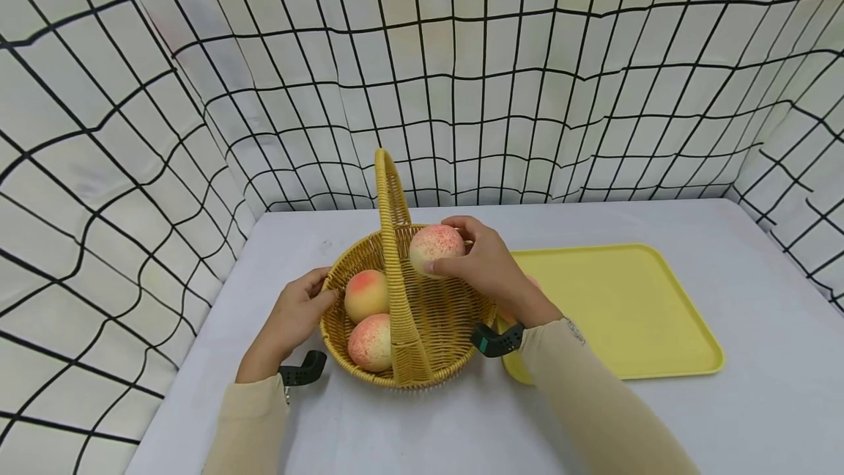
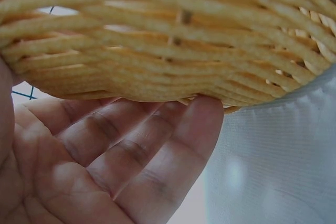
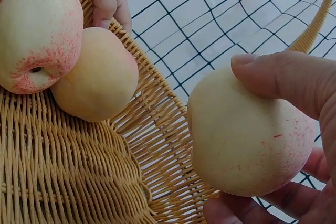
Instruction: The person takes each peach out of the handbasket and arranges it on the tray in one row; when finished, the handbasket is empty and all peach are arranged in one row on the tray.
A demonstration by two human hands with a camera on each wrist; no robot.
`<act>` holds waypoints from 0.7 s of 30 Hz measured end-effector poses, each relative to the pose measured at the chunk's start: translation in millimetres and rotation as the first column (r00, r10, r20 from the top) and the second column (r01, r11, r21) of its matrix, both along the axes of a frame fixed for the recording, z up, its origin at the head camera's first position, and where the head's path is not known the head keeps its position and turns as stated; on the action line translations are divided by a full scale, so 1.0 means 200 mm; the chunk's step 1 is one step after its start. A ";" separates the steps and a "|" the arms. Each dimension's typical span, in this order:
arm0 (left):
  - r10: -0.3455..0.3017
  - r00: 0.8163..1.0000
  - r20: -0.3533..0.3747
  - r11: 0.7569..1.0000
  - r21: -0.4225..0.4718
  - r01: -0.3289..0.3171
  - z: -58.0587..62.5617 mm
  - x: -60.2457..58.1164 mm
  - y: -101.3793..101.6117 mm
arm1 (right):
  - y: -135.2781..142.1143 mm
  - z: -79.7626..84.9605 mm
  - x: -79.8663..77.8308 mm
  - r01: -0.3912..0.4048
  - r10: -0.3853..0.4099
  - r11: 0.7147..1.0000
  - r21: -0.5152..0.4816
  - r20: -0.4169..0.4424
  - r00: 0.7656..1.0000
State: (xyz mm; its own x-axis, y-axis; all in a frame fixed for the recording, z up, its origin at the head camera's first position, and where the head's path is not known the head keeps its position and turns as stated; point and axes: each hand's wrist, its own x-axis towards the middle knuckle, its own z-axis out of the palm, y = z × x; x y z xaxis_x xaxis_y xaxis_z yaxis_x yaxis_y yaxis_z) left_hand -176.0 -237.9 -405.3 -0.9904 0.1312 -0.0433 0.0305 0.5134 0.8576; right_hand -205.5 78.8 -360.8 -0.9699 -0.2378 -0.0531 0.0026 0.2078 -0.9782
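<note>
My right hand [image 1: 491, 264] holds a pale peach [image 1: 435, 249] with pink speckles over the right half of a wicker basket [image 1: 448, 325]. In the right wrist view the thumb lies on one side of this peach [image 3: 247, 140] and the fingers curl around the other. At the basket's left rim, my left hand [image 1: 293, 314] grips with the thumb over the edge; its fingers [image 2: 142, 150] press against the woven outer wall. Left of the tall handle [image 1: 395, 255], two more peaches lie inside: a yellow one with a red top [image 1: 367, 296] and a pink-speckled one [image 1: 371, 343].
A yellow tray [image 1: 626, 314] lies on the white table [image 1: 395, 438], right of the basket. Beside the right wrist, something pinkish [image 1: 532, 283] shows at the tray's left side, mostly hidden by the arm. A black grid net [image 1: 488, 79] over white cloth encloses the table's back and sides.
</note>
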 end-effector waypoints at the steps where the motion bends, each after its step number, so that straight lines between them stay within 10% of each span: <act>1: 0.001 1.000 0.001 1.000 0.002 -0.001 0.00 0.00 0.00 | 0.01 0.00 0.01 0.002 -0.002 1.000 -0.007 0.001 1.000; 21: 0.002 1.000 0.008 1.000 -0.021 -0.002 0.01 0.00 0.00 | 0.31 0.02 0.10 0.058 -0.059 0.998 -0.010 -0.111 0.992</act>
State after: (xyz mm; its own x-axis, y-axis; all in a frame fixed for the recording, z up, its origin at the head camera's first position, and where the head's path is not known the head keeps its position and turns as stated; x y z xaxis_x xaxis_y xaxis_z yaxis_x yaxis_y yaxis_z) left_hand -175.9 -238.0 -403.8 -0.9902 0.1284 -0.0543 0.0225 0.5317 0.8466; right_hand -185.6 141.2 -356.1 -0.9819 -0.1808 0.0569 -0.0941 0.2043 -0.9744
